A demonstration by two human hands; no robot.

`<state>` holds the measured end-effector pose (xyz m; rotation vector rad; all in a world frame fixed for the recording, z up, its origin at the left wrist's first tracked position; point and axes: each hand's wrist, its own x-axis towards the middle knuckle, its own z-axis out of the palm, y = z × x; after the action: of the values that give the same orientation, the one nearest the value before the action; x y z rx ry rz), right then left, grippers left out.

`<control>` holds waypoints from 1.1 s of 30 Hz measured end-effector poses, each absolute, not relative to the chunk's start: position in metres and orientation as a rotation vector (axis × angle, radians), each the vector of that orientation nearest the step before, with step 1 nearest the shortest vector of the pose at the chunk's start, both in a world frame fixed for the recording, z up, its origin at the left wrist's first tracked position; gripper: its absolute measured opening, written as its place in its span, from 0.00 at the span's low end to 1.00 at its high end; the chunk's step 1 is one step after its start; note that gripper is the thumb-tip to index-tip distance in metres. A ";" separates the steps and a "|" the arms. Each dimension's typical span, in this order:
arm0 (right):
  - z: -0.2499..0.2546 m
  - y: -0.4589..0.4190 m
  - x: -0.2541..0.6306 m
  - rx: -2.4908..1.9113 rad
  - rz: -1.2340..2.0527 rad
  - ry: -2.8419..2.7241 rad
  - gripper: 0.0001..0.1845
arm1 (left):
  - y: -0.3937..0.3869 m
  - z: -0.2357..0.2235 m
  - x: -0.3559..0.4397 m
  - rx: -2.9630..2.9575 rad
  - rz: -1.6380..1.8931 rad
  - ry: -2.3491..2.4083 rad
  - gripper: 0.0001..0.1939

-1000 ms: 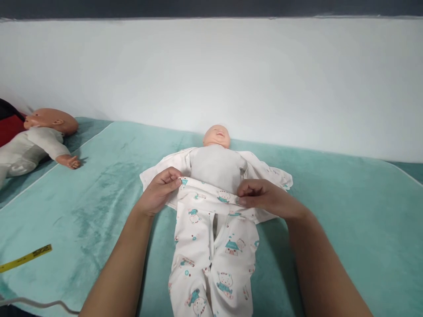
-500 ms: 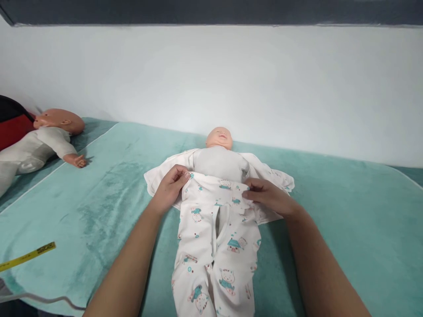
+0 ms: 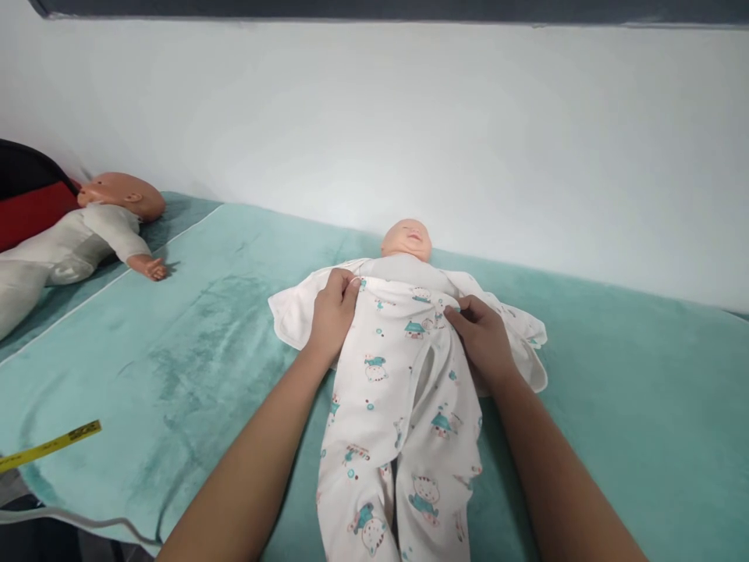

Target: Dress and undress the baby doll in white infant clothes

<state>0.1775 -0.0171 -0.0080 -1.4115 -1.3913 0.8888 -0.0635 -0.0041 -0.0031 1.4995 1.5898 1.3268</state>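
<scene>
A baby doll [image 3: 407, 238] lies on its back in the middle of the teal blanket [image 3: 204, 328], head toward the wall. A white romper printed with teal animals [image 3: 403, 406] covers its legs and most of its grey torso. My left hand [image 3: 331, 316] pinches the romper's upper edge at the doll's left-side shoulder. My right hand [image 3: 480, 337] grips the romper's front panel on the other side of the chest. Both forearms reach in from the bottom of the view.
A second doll in grey-white clothes [image 3: 76, 242] lies at the far left beside a red and black object [image 3: 29, 204]. A yellow tape measure [image 3: 50, 446] rests at the blanket's near left edge. A white wall runs along the back.
Both hands have pulled the romper's upper edge from the doll's waist up over its chest toward the shoulders. The grey torso is now mostly covered.
</scene>
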 end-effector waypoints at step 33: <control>0.018 -0.005 0.220 -1.250 1.513 -1.794 0.18 | -0.012 0.017 -0.102 1.321 0.617 1.085 0.08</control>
<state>0.2199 -0.0048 0.0178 -1.2500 -1.7936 1.5127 -0.1017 -0.0122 0.0170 1.3207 1.0849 0.6168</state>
